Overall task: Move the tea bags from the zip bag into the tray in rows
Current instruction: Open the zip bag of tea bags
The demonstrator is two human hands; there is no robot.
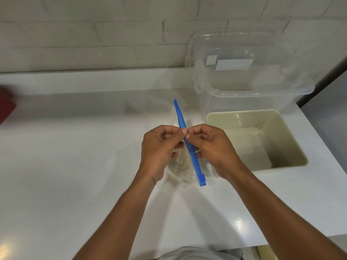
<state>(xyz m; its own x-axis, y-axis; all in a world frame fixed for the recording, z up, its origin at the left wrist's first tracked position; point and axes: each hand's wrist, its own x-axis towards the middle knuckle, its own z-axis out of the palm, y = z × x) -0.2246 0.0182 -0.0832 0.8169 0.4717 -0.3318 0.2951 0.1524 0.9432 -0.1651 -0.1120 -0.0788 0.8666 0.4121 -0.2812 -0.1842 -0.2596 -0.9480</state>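
Pinched with left hand and right hand at the blue zip strip of the clear plastic zip bag over the white surface. Judged barely begun: held pale tea bags inside; showed none in the beige rectangular tray nearby.

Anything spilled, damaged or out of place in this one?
Nothing stands out. The left hand and right hand pinch the zip bag at its blue strip, contents inside, none spilled on the counter. The beige tray sits upright and empty beside it. A red object at the left edge is too blurred to identify.
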